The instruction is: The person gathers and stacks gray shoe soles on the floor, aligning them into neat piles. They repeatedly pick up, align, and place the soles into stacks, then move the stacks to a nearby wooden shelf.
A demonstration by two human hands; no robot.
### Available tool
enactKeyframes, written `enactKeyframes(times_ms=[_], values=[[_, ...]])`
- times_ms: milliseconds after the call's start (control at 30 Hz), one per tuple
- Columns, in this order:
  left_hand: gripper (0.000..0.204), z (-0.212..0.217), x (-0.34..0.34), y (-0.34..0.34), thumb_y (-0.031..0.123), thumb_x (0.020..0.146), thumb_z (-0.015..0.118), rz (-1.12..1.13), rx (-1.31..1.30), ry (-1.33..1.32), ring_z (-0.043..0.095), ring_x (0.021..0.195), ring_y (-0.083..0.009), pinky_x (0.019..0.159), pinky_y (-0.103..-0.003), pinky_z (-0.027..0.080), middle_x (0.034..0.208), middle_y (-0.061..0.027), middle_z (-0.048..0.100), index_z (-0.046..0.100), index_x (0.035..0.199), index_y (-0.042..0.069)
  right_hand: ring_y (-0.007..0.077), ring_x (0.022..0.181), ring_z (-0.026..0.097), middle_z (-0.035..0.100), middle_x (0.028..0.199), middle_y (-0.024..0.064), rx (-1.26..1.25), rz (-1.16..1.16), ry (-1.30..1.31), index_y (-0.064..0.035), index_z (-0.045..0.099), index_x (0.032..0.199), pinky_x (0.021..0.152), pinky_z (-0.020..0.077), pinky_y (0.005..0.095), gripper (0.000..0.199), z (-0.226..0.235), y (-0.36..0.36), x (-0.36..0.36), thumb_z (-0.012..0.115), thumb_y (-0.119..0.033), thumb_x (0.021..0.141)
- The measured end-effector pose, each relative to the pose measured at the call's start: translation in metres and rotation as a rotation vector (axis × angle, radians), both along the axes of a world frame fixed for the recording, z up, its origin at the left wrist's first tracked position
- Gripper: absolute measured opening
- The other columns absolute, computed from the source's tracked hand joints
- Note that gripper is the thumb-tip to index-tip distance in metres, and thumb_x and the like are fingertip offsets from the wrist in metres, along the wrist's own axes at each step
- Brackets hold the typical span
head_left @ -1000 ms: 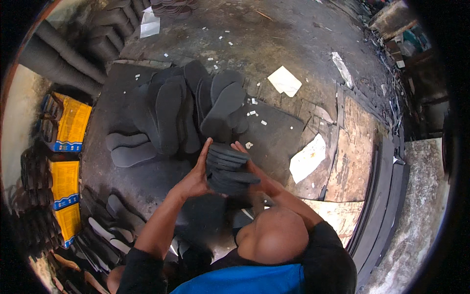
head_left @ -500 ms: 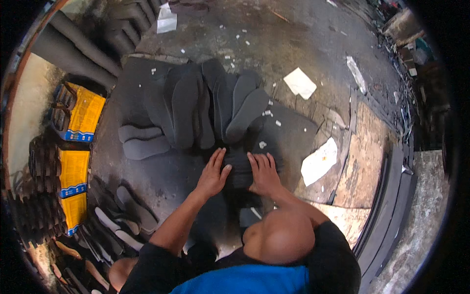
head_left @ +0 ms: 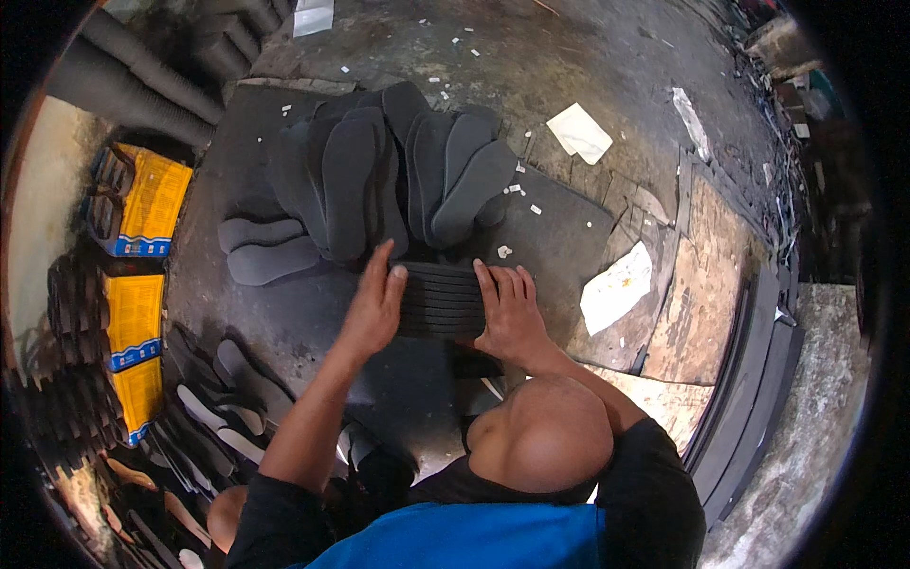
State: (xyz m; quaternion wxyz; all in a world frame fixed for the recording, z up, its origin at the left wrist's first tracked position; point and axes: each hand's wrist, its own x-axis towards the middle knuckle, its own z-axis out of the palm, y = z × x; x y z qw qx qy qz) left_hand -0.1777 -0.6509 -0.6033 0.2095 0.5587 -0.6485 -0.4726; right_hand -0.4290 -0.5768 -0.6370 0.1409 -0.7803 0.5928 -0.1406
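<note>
A stack of dark grey foam soles [head_left: 440,300] stands on edge between my hands, its layered edges showing as parallel lines. My left hand [head_left: 377,302] presses its palm side against the stack's left end, fingers straight and thumb up. At the right end, my right hand [head_left: 512,308] grips with bent fingers over the upper edge and the thumb lower down. Just beyond the hands lies a fanned heap of loose grey soles [head_left: 349,185], and a lighter pair of soles [head_left: 273,262] rests left of it. The stack's underside is hidden.
Yellow-and-blue packs [head_left: 154,199] stand along the left, above more soles [head_left: 251,379] at lower left. White paper [head_left: 616,289] and small white scraps lie on the dark sheet [head_left: 559,228] and floor. Long dark strips [head_left: 749,408] run along the right, beside wooden board [head_left: 701,294].
My hands have moved apart, the left one leftward, and the layered stack now shows between them. The whole view has shifted slightly, with the heap appearing higher.
</note>
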Motion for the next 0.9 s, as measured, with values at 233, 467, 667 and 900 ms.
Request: enactKeyframes(times_ms=[233, 467, 667, 900], values=[[0.061, -0.029, -0.013, 0.033, 0.040, 0.108, 0.047, 0.074, 0.137, 0.060, 0.027, 0.152, -0.0406, 0.123, -0.048, 0.023, 0.161, -0.0252, 0.031, 0.035, 0.150, -0.003, 0.0397, 0.136, 0.039, 0.042, 0.142, 0.0222, 0.154, 0.069, -0.008, 0.0007, 0.029, 0.154, 0.118, 0.0243, 0.0578, 0.122, -0.018, 0.013, -0.002, 0.093, -0.047, 0.062], [0.034, 0.085, -0.069, 0.016, 0.023, 0.102, 0.056, -0.300, -0.452, -0.337, 0.040, 0.144, -0.0390, 0.122, -0.055, 0.021, 0.141, -0.0178, 0.053, 0.054, 0.131, 0.005, 0.0473, 0.138, 0.038, 0.039, 0.144, 0.0254, -0.037, -0.067, -0.416, 0.0001, 0.023, 0.155, 0.118, 0.0319, 0.0581, 0.125, -0.014, 0.010, 0.002, 0.095, -0.028, 0.057], [0.045, 0.058, -0.014, -0.038, 0.032, 0.105, 0.059, 0.206, -0.217, 0.056, 0.052, 0.133, -0.0310, 0.112, -0.044, 0.038, 0.139, -0.0175, 0.056, 0.055, 0.137, 0.002, 0.0409, 0.132, 0.043, 0.044, 0.138, 0.0240, 0.068, -0.203, -0.051, 0.0030, 0.033, 0.148, 0.113, 0.0316, 0.0550, 0.113, -0.005, 0.010, -0.005, 0.091, -0.040, 0.060], [0.050, 0.004, -0.011, -0.062, 0.036, 0.103, 0.065, 0.341, -0.219, -0.013, 0.060, 0.126, -0.0315, 0.101, -0.042, 0.050, 0.135, -0.0186, 0.061, 0.056, 0.136, 0.000, 0.0399, 0.135, 0.043, 0.044, 0.141, 0.0256, 0.409, -0.382, -0.120, 0.0044, 0.035, 0.149, 0.117, 0.0312, 0.0515, 0.114, 0.011, 0.019, -0.042, 0.091, -0.049, 0.065]])
